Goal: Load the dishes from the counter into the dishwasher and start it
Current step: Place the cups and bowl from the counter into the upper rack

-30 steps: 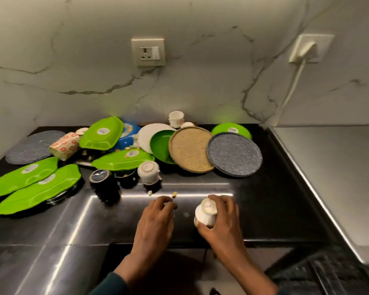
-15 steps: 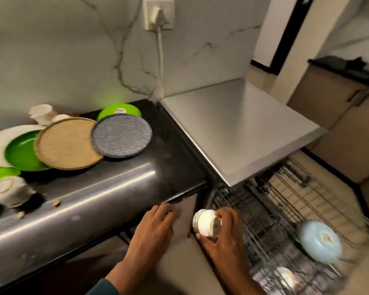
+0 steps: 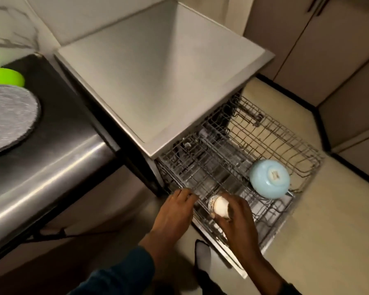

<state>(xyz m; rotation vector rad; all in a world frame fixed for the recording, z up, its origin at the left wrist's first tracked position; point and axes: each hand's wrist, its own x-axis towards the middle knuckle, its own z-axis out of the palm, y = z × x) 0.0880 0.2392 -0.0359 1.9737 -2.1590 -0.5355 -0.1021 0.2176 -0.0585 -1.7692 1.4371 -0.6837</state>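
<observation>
Nothing legible here: the pale blue bowl (image 3: pixel 269 178) shows a small stamped mark on its upturned base, too blurred to read.

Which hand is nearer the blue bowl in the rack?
Right. The right hand, holding a white cup, is just left of the blue bowl; the left hand is farther left, at the rack's edge.

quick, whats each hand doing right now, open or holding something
Left hand: open, holding nothing, fingers reaching to the edge of the dishwasher rack.
Right hand: gripping a small white cup over the rack.
</observation>
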